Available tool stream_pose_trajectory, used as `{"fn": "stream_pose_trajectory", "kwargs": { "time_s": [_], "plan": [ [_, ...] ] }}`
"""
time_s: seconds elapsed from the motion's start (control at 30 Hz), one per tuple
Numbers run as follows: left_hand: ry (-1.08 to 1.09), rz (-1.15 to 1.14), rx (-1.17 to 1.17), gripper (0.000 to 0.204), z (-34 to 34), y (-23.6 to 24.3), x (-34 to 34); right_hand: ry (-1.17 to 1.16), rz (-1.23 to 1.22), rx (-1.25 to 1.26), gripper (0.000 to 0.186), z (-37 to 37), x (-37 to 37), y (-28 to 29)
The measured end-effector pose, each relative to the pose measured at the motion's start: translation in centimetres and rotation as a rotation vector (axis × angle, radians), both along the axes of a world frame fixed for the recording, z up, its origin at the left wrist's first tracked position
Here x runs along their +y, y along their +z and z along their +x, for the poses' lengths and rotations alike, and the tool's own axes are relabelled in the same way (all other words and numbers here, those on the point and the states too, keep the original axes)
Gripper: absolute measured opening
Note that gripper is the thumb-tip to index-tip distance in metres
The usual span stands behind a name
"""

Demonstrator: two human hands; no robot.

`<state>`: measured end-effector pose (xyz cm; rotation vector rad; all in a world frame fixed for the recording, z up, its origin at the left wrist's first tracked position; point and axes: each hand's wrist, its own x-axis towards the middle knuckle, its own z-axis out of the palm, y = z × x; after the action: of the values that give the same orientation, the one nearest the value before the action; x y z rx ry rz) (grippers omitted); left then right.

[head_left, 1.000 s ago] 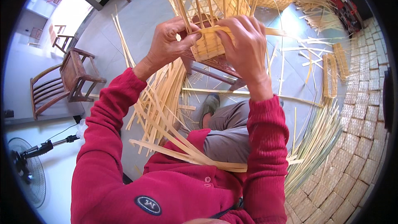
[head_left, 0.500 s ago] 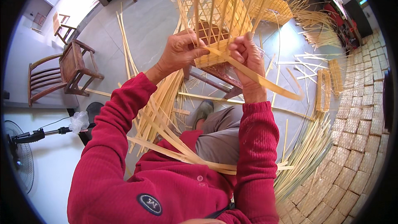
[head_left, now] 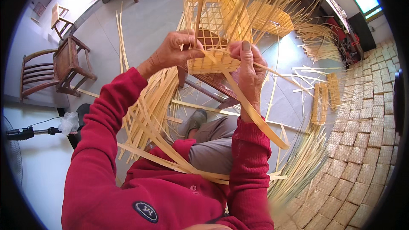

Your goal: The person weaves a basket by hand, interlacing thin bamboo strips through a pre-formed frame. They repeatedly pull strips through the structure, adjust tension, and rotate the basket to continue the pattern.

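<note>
A half-woven yellow bamboo basket (head_left: 211, 65) with tall upright splints stands in front of me on a low brown wooden stool (head_left: 213, 86). At its near left corner, my left hand (head_left: 175, 50) pinches a flat bamboo strip (head_left: 250, 107) against the rim. The loose end of this strip curves down across my right forearm. My right hand (head_left: 250, 64) is closed at the near rim, thumb up, on a narrow bamboo splint (head_left: 283, 78) that sticks out to the right past the hand. The exact grip of its fingertips is partly hidden.
Long bamboo strips (head_left: 151, 106) lie across my lap and at my left. Another woven basket (head_left: 272, 19) stands at the back right. Thin splints (head_left: 298, 166) and stacked woven blocks (head_left: 358, 145) line the right. A wooden chair (head_left: 64, 68) and a fan (head_left: 15, 153) are left.
My right hand has shifted to a narrow splint at the rim. The flat strip's loose end has dropped from beside that hand to across the forearm. The view has turned slightly.
</note>
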<state>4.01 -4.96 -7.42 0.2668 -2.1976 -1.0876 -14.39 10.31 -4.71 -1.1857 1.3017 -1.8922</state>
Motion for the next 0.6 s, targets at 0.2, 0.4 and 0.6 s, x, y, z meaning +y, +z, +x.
{"fn": "stream_pose_trajectory", "kwargs": {
  "time_s": [0.2, 0.4, 0.6],
  "plan": [
    [-0.058, -0.035, 0.027, 0.015, 0.4, -0.5, -0.9, -0.032, 0.09, 0.136, 0.022, 0.5, 0.0, 0.7],
    [0.046, 0.052, 0.051, 0.015, 0.3, -1.1, 0.3, -0.319, -0.097, 0.195, 0.023, -0.7, 0.5, 0.1],
    [0.054, 0.051, 0.094, 0.016, -0.3, -1.8, 0.5, -0.349, -0.004, 0.107, 0.047, -2.5, -0.1, 0.8]
  ]
}}
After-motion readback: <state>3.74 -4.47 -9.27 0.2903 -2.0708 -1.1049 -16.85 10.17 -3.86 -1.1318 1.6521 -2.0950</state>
